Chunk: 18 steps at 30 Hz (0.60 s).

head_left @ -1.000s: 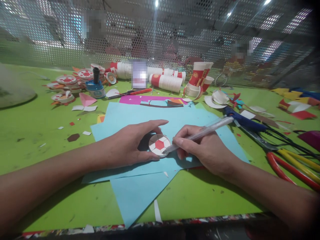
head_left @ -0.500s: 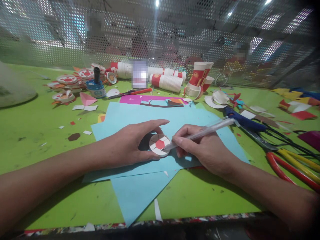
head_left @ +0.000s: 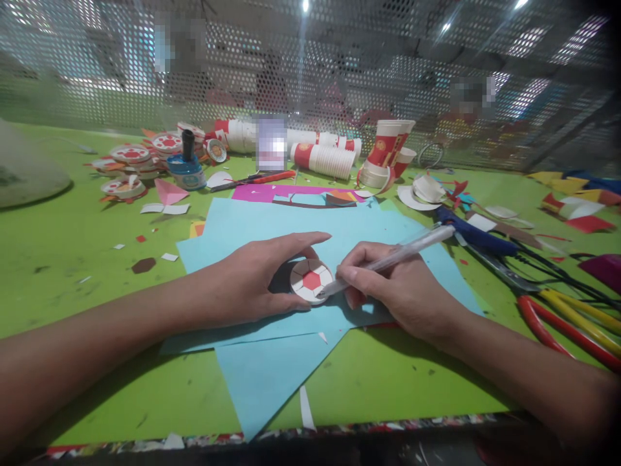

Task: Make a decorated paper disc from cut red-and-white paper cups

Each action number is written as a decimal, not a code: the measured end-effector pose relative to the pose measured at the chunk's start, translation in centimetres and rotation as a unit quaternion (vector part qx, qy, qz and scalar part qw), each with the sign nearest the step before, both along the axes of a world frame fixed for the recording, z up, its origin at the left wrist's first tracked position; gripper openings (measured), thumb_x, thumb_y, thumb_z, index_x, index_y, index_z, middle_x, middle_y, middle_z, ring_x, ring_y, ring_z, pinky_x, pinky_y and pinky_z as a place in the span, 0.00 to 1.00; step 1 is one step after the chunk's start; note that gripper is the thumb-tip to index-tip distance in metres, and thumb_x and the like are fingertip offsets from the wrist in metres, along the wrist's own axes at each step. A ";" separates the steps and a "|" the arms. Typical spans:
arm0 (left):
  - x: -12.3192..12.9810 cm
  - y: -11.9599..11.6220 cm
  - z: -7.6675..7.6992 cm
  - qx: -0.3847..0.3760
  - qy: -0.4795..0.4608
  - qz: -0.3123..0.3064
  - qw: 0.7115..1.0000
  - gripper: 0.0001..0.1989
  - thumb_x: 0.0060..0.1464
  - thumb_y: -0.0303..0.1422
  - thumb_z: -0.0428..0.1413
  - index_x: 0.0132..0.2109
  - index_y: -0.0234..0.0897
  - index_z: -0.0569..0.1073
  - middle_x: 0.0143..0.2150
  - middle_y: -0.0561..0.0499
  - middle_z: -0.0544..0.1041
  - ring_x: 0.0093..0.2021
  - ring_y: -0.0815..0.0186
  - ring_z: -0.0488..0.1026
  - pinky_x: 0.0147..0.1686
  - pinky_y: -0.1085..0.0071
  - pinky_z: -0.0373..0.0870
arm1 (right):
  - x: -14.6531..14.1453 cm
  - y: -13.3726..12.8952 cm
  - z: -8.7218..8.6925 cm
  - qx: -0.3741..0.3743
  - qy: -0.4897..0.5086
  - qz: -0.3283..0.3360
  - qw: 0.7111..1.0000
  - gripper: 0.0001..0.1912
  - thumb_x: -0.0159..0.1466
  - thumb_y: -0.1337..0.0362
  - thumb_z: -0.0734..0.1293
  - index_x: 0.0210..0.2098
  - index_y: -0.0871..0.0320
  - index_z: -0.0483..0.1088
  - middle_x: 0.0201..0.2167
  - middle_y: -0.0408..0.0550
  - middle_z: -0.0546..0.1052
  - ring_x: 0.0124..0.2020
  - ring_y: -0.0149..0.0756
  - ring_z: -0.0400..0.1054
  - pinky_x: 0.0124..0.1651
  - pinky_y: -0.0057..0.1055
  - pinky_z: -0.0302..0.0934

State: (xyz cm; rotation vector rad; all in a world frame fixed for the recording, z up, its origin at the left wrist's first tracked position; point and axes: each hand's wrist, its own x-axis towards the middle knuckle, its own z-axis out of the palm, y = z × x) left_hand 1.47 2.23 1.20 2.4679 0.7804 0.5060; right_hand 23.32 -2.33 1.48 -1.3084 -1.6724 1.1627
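A round white disc with a red hexagon at its centre and dark lines running out to its rim lies on light blue paper. My left hand curves around the disc's left side, thumb at the lower edge and fingers at the upper edge, gripping it. Pinched in my right hand is a clear pen, its tip on the disc's lower right part. The pen's back end points up and to the right.
Scissors with red and yellow handles and a dark blue tool lie at the right. Stacked paper cups, a blue ink bottle and red-and-white paper crafts stand behind. Paper scraps are scattered about.
The pen tip has moved slightly right and down across the disc, along with my right hand. Another dark line shows near the disc's lower part. My left hand has hardly moved.
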 end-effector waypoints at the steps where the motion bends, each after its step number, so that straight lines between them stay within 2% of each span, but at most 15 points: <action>1: 0.0 0.0 0.0 0.005 0.002 -0.001 1.000 0.36 0.53 0.37 0.59 0.65 0.43 0.54 0.54 0.49 0.73 0.49 0.63 0.72 0.48 0.69 0.67 | 0.0 0.0 0.0 0.005 0.008 0.003 1.000 0.08 0.61 0.64 0.66 0.26 0.59 0.69 0.16 0.39 0.73 0.18 0.24 0.63 0.21 0.21 0.55; 9: -0.1 -0.3 -0.1 0.042 0.005 -0.007 0.999 0.36 0.54 0.36 0.59 0.66 0.44 0.53 0.56 0.53 0.72 0.52 0.65 0.70 0.50 0.72 0.64 | 0.0 0.0 -0.2 0.017 0.017 0.002 1.000 0.08 0.62 0.65 0.66 0.26 0.59 0.69 0.16 0.39 0.73 0.18 0.23 0.64 0.22 0.20 0.57; 18: 0.0 -0.2 -0.1 0.044 0.000 -0.013 0.999 0.37 0.53 0.33 0.60 0.65 0.43 0.54 0.55 0.52 0.73 0.51 0.65 0.70 0.51 0.72 0.64 | 0.1 0.1 -0.2 0.015 -0.013 0.003 1.000 0.08 0.61 0.65 0.66 0.26 0.59 0.69 0.16 0.39 0.73 0.17 0.23 0.62 0.19 0.20 0.52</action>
